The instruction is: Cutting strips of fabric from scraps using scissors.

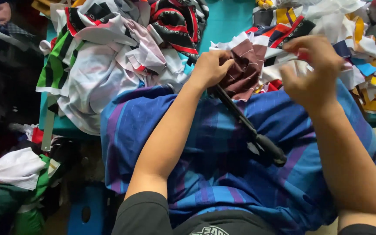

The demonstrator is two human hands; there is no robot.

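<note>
Layout at the table

Left hand (pixel 208 67) and right hand (pixel 312 69) side by side, above the lap cloth (pixel 223 174). Between them, a striped scrap (pixel 244 69). Beneath, on the lap cloth, a long tool (pixel 249 128) lying aslant. Behind on the table (pixel 227 19), a scrap pile (pixel 118 52) left, another pile (pixel 362 48) right.

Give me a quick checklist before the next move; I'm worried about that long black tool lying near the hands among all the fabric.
1. Left hand grips the maroon striped fabric piece: ok, fist closed on its edge.
2. Right hand has a firm pinch on a fabric strip: cannot tell, the hand is blurred.
3. Black tool lies free of both hands: cannot tell, its upper end runs under the left hand.
4. Tool rests steadily on the blue striped cloth: ok, it lies flat across it.
5. Tool's working end visible: not ok, hidden.
</note>
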